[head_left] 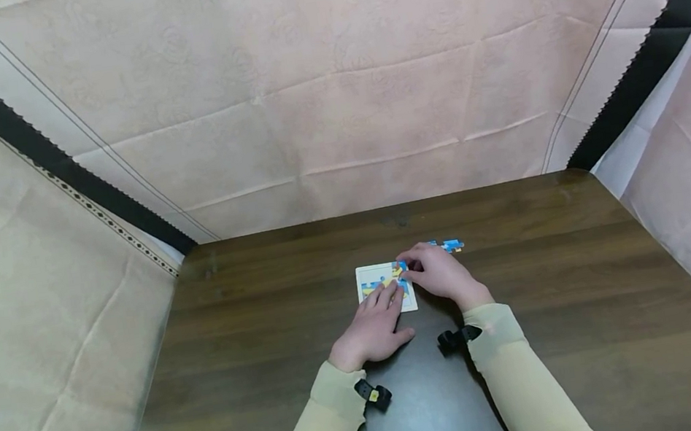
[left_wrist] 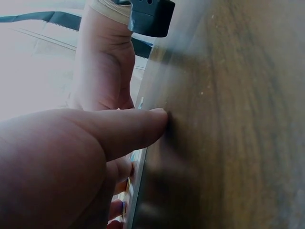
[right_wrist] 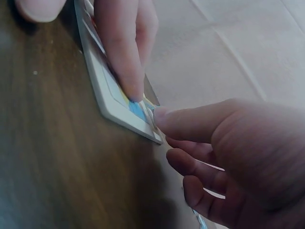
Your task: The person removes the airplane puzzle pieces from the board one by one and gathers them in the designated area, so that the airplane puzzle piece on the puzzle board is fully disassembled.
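A small jigsaw puzzle with a white tray frame and blue and yellow picture pieces lies on the table. My left hand lies across its lower part, fingers extended and fingertips resting on the picture, thumb out to the side. At the tray's right side, my right hand pinches a puzzle piece between thumb and index finger, its other fingers loosely curled. Most of that piece is hidden by the fingertips. Several loose blue puzzle pieces lie just beyond the right hand, partly covered by it.
The brown wooden table extends around the puzzle on every side. Pale cloth walls stand behind the table and at both sides. A small black camera is strapped to each wrist.
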The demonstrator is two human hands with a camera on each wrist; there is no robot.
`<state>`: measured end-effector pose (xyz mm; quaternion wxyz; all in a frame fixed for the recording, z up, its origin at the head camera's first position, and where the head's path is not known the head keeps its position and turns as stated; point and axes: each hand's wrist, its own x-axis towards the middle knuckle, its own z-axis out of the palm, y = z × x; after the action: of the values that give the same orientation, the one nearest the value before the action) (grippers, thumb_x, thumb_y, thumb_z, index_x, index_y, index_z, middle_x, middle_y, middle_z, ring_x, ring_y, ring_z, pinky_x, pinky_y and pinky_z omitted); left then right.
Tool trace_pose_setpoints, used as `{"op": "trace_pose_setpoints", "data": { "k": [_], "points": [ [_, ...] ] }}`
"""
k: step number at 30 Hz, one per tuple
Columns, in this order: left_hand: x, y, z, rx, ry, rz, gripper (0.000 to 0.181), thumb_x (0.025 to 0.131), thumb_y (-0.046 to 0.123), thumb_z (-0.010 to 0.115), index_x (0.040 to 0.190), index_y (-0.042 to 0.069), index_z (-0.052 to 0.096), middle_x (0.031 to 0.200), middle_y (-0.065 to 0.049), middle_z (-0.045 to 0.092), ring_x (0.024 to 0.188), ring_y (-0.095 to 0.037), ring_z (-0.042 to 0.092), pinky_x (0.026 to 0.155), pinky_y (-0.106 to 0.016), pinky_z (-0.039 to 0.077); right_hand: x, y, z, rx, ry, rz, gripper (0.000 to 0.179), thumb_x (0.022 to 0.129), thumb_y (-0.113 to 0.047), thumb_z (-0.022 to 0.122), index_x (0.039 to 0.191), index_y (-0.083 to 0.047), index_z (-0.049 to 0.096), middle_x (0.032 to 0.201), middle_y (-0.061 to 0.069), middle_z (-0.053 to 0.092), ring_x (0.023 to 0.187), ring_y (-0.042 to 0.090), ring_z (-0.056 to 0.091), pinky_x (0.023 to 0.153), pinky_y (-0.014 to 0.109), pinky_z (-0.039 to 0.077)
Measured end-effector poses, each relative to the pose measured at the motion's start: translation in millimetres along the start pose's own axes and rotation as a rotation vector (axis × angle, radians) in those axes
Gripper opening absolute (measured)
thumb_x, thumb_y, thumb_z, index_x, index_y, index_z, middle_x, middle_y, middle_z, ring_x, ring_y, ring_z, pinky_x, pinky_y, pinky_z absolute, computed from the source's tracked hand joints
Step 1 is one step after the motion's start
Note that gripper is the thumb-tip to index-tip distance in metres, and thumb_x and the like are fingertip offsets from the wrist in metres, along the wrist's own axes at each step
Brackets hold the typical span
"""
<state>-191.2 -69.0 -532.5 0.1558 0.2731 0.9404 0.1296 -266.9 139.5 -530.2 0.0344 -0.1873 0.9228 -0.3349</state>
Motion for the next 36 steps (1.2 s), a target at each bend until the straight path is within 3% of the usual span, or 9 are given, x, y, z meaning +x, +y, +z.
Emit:
{"op": "trace_pose_setpoints", "data": {
  "k": [6, 13, 25, 30, 36],
  "points": [
    [0.8, 0.2, 1.0, -0.021, 0.005, 0.003, 0.084, 0.109, 0.050, 0.057, 0.172, 0.010, 0.021, 0.180, -0.006, 0.011, 0.165, -0.032, 0.007, 0.129, -0.055, 0.017, -6.9, 5.7, -8.8, 0.034, -0.004, -0.009, 0.034, 0.102, -0.022, 0.077, 0.133, -0.008, 0.075, 0.114, 0.005, 0.072, 0.097, 0.022, 0.067, 0.089, 0.046, 0.058],
    [-2.8, 2.1, -0.9, -0.017, 0.032, 0.013, 0.081, 0.109, 0.046, 0.057, 0.171, 0.007, 0.023, 0.179, -0.010, 0.014, 0.164, -0.033, 0.009, 0.129, -0.055, 0.017, -15.8, 24.0, -27.5, 0.033, 0.025, 0.014, 0.037, 0.103, -0.022, 0.075, 0.136, -0.006, 0.073, 0.113, 0.007, 0.073, 0.099, 0.024, 0.067, 0.097, 0.053, 0.054],
    [-3.2, 3.2, 2.7, 0.019, 0.027, 0.000, 0.082, 0.110, 0.048, 0.056, 0.172, 0.009, 0.020, 0.180, -0.008, 0.012, 0.165, -0.032, 0.007, 0.130, -0.051, 0.016, -42.8, 71.9, -78.6, 0.086, 0.069, 0.191, 0.039, 0.108, -0.023, 0.067, 0.144, -0.007, 0.067, 0.134, 0.019, 0.068, 0.115, 0.035, 0.062, 0.103, 0.058, 0.051],
    [-6.0, 4.1, 1.6, 0.018, 0.020, -0.001, 0.081, 0.109, 0.047, 0.057, 0.172, 0.009, 0.021, 0.179, -0.009, 0.013, 0.164, -0.033, 0.008, 0.130, -0.052, 0.016, -50.1, 90.3, -88.0, 0.089, 0.078, 0.241, 0.041, 0.110, -0.024, 0.063, 0.148, -0.006, 0.063, 0.138, 0.022, 0.065, 0.118, 0.039, 0.059, 0.106, 0.061, 0.048],
    [-5.7, 5.5, -1.2, 0.013, 0.030, 0.008, 0.081, 0.109, 0.046, 0.058, 0.171, 0.007, 0.024, 0.179, -0.010, 0.015, 0.164, -0.033, 0.010, 0.130, -0.052, 0.017, -48.6, 99.7, -91.9, 0.066, 0.083, 0.241, 0.040, 0.110, -0.019, 0.063, 0.147, -0.003, 0.063, 0.132, 0.023, 0.066, 0.111, 0.037, 0.059, 0.100, 0.058, 0.049]
  ]
}}
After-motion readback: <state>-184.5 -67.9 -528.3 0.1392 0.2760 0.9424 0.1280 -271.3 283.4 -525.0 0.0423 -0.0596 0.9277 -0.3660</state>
